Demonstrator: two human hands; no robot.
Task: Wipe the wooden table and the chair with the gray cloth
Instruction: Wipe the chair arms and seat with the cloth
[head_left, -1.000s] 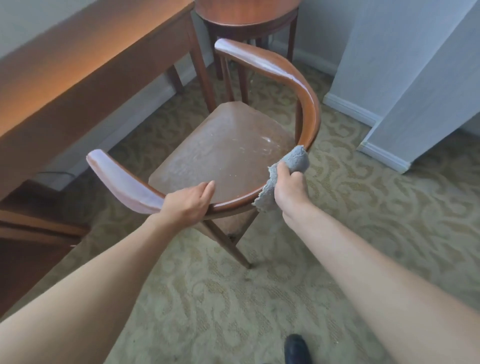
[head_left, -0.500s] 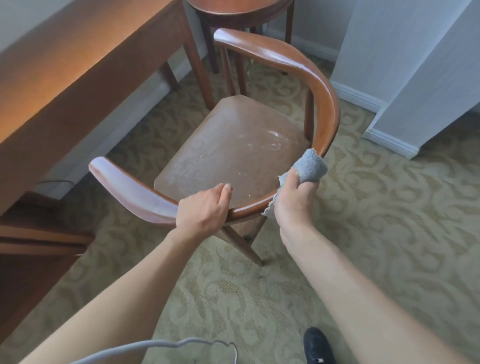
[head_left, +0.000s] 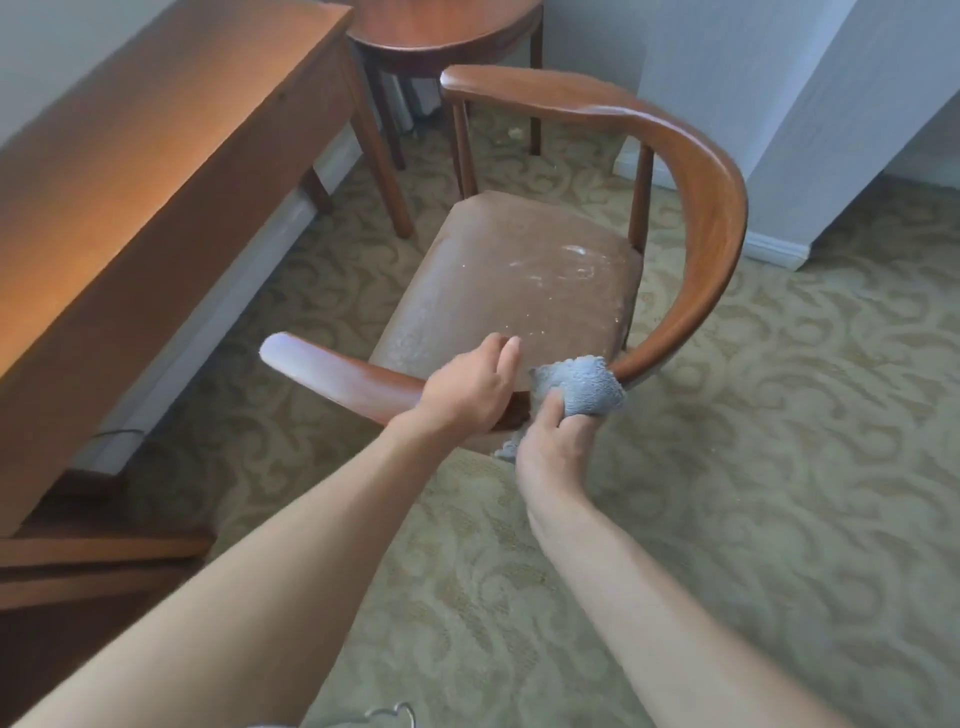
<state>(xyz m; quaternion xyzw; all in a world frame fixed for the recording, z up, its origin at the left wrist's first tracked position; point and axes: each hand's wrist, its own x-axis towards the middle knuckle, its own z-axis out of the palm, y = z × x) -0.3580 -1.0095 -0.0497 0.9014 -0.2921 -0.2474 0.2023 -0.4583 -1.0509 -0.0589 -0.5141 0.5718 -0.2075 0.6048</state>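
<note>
Head view, the only one. Left hand clamped over the curved back rail of the chair, fingers wrapped round it, likely to steady the frame against the rubbing. Right hand clenched on the gray cloth, bunched into a pad and pressed on the same rail just beside the left hand; a loose corner hangs below the rail. The bunching probably gives a firm face for the narrow curved wood. Seat carries white specks and smears toward its back right corner, apparently not yet wiped. Wooden table stands along the wall at left, apart from both hands. Patterned carpet underneath.
</note>
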